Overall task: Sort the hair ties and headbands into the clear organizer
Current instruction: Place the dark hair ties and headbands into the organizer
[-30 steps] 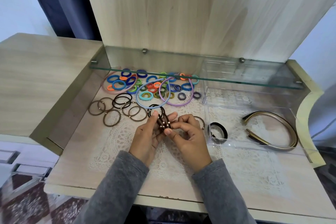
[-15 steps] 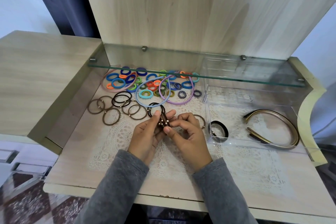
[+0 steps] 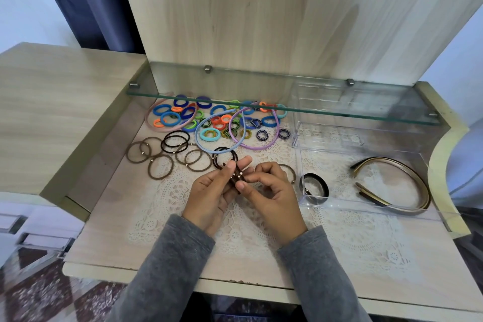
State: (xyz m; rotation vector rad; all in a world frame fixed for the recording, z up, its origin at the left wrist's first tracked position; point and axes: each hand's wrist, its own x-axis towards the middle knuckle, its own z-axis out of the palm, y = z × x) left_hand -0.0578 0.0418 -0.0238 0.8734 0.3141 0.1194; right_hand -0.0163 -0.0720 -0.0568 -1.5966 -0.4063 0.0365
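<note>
Clear organizer (image 3: 339,165): rigid transparent plastic box with straight walls and an open top, right of the fingers (image 3: 250,178).
- The front compartment holds a wide black band (image 3: 323,187), coiled on edge in the corner nearest the fingers.
- It also holds two stiff arched headbands (image 3: 424,191), glossy brown and gold, nested together further right.
- The rear compartments sit under the glass shelf (image 3: 261,103). Their contents cannot be read through the reflections.

Hands: the left hand (image 3: 211,196) and right hand (image 3: 271,196) meet over the lace mat (image 3: 235,238). The fingers of both are clamped, thumb against fingertips, on a bundle of brown hair ties (image 3: 235,177). The ties are thin matte elastic with small gold beads.

Black loops (image 3: 224,157) lie just beyond the left fingers. They are possibly part of the bundle, but the view does not settle it.

On the tabletop (image 3: 104,230):
- Loose brown ties (image 3: 160,167), round and beaded, are left of the fingers, some overlapping.
- Black ties (image 3: 175,141) are stacked just beyond them.
- One brown tie (image 3: 290,171) is half hidden just right of the right fingers.
- A pile of small fabric ties (image 3: 217,123) lies well beyond the fingers, partly under the shelf. They are thick and soft-looking, in blue, orange, green, teal and striped.
- Three thin U-shaped headbands lie among the pile: pink (image 3: 156,127), light blue (image 3: 201,144) and purple (image 3: 251,146).
</note>
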